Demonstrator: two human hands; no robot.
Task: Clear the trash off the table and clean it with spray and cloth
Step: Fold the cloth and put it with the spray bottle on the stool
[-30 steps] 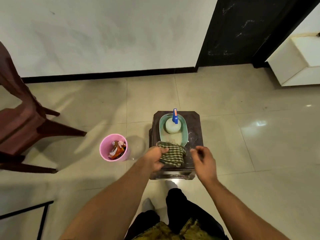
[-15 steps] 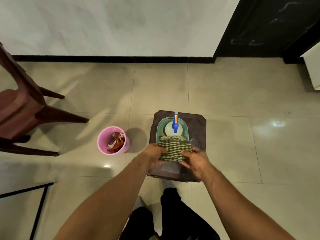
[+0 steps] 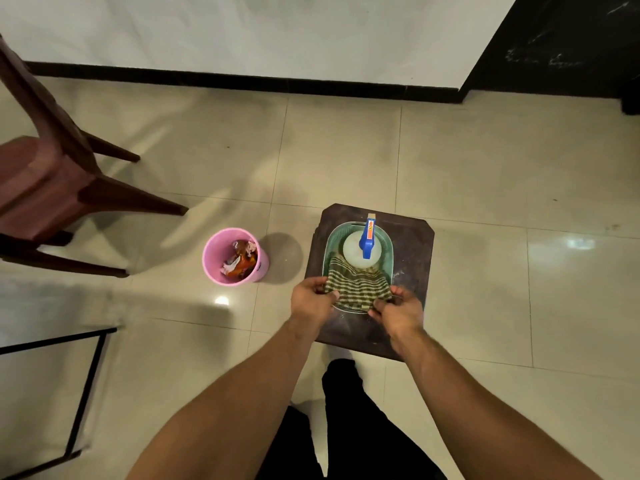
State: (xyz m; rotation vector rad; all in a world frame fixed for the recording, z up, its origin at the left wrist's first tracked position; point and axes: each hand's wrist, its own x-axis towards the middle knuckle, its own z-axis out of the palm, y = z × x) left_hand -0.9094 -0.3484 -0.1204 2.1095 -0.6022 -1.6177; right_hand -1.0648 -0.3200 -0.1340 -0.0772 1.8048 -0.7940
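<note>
Spray bottle (image 3: 356, 255), orange label (image 3: 370, 229) unreadable

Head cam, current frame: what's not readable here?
Near end of the green plastic basket: head view, under the green checked cloth gripped by left hand and right hand.
Print on the white spray bottle's blue trigger: head view, too small.
Lower trash in the pink plastic bin: head view, behind its wall.
Most of the brown plastic chair: head view, cut by left edge.
</note>
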